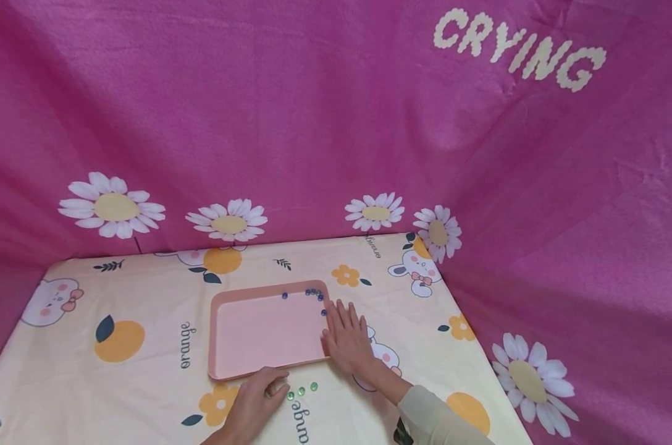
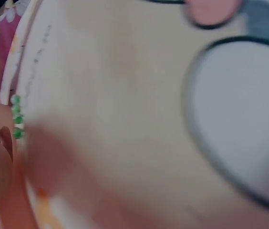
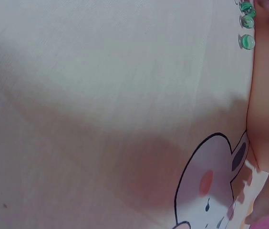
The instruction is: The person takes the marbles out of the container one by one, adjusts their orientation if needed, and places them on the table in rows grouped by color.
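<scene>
A shallow pink tray [image 1: 269, 330] lies on the tablecloth, with several dark blue marbles [image 1: 320, 298] along its far side and far right corner. My right hand [image 1: 348, 343] rests at the tray's right rim, its fingers straight and slightly spread. In front of the tray's near edge is my left hand [image 1: 256, 395], fingers loosely bent and thumb apart from the index finger. Beside the left thumb lies a short row of green marbles [image 1: 301, 391]. The left wrist view shows several green marbles [image 2: 17, 119] in line next to that hand. Its lower fingers are hidden.
The tablecloth [image 1: 152, 395] is cream with printed oranges, flowers and rabbits. Pink-purple cloth [image 1: 314, 123] with daisies hangs behind and at both sides. A dark object [image 1: 403, 431] shows at the right wrist, under the sleeve.
</scene>
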The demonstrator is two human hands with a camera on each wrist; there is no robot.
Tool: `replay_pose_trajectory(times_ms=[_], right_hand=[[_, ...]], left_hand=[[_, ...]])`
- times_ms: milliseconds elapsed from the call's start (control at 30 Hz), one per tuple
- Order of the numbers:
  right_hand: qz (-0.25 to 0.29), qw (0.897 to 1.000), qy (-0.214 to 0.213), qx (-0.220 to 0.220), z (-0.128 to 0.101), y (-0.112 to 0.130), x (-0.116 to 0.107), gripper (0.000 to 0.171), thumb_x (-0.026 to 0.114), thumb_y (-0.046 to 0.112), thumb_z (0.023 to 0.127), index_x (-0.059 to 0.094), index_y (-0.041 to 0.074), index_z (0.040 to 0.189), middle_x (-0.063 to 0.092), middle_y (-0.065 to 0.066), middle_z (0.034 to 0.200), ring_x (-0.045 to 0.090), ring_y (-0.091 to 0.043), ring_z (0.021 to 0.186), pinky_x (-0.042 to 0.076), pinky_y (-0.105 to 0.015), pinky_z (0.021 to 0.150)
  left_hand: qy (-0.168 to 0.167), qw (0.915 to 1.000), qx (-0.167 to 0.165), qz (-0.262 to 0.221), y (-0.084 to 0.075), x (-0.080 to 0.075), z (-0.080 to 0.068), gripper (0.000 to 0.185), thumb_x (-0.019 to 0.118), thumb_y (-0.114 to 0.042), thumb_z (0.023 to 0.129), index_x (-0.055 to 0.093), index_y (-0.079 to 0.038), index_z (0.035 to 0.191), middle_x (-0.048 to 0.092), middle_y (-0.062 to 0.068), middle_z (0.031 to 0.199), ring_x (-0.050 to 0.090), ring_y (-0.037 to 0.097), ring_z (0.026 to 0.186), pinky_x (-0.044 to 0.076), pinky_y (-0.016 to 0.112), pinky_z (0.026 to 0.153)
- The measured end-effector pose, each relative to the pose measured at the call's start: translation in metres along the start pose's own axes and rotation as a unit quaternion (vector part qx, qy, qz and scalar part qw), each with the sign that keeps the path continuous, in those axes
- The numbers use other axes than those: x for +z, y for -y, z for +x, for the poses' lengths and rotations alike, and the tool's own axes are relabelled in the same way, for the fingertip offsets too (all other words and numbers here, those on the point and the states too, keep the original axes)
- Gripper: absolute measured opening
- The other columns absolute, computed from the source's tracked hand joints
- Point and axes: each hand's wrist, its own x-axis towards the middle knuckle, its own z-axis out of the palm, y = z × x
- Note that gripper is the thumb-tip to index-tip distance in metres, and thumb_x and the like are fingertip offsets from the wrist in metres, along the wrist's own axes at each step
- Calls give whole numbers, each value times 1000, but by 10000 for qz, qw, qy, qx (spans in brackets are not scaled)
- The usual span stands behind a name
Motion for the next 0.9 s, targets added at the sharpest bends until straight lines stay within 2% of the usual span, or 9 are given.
replay_pose_trajectory(times_ms=[100, 167, 267, 400, 533, 633, 733, 900], right_hand=[[-42, 10000, 15, 12, 0, 0, 0, 64, 35, 39, 106, 14, 14, 161, 16, -14, 164, 10, -40, 149, 16, -64, 114], [-97, 9999, -28, -2, 0, 0, 1, 63, 36, 39, 106, 15, 14, 161, 17, -14, 164, 11, -40, 149, 17, -64, 114], [-68, 9999, -77, -52, 1, -1, 1, 63, 37, 38, 106, 18, 13, 160, 19, -15, 163, 12, -41, 148, 18, -65, 113], [13, 10000, -6, -66, 0, -3, 0, 64, 38, 38, 106, 17, 13, 160, 18, -16, 163, 11, -42, 148, 17, -66, 113], [-75, 10000, 12, 14, -1, -4, -2, 64, 37, 39, 106, 16, 14, 161, 17, -14, 164, 10, -40, 149, 16, -65, 114], [-87, 10000, 4, -3, -1, -5, -1, 63, 37, 40, 106, 17, 14, 160, 17, -13, 164, 10, -40, 149, 17, -64, 114], [-14, 10000, -2, -58, -1, -3, 0, 63, 37, 39, 106, 17, 13, 160, 17, -14, 164, 10, -40, 149, 17, -65, 113], [5, 9999, -61, -98, -1, -2, 1, 63, 37, 39, 106, 17, 12, 160, 17, -14, 164, 10, -41, 149, 17, -66, 113]], left_hand=[[-293, 9979, 480, -317, -9, -4, 9, 21, 72, -10, 91, 72, -13, 113, 66, -8, 98, 56, 5, 81, 52, 23, 71], [-481, 9945, 763, -539, -16, -6, 20, 21, 73, -7, 91, 72, -10, 112, 67, -6, 97, 57, 4, 79, 52, 21, 69], [-714, 9905, 912, -746, -25, -9, 40, 22, 74, -5, 90, 73, -7, 111, 71, 1, 98, 62, 6, 80, 55, 21, 71], [-833, 9895, 807, -864, -32, -9, 71, 22, 72, -7, 92, 73, -5, 113, 73, 6, 102, 66, 12, 87, 57, 26, 79], [-994, 9887, 789, -795, -35, -1, 105, 22, 70, -6, 92, 72, -3, 114, 74, 8, 103, 69, 17, 90, 57, 32, 83], [-1120, 9879, 755, -759, -36, 5, 125, 22, 70, -4, 92, 72, 0, 113, 74, 11, 102, 70, 21, 91, 57, 35, 83], [-1186, 9888, 643, -642, -36, 8, 138, 22, 70, -3, 92, 72, 1, 113, 74, 13, 104, 70, 24, 94, 57, 37, 85], [-1365, 9882, 556, -413, -32, 15, 152, 21, 71, -2, 90, 73, 1, 111, 73, 14, 102, 70, 26, 95, 56, 38, 85]])
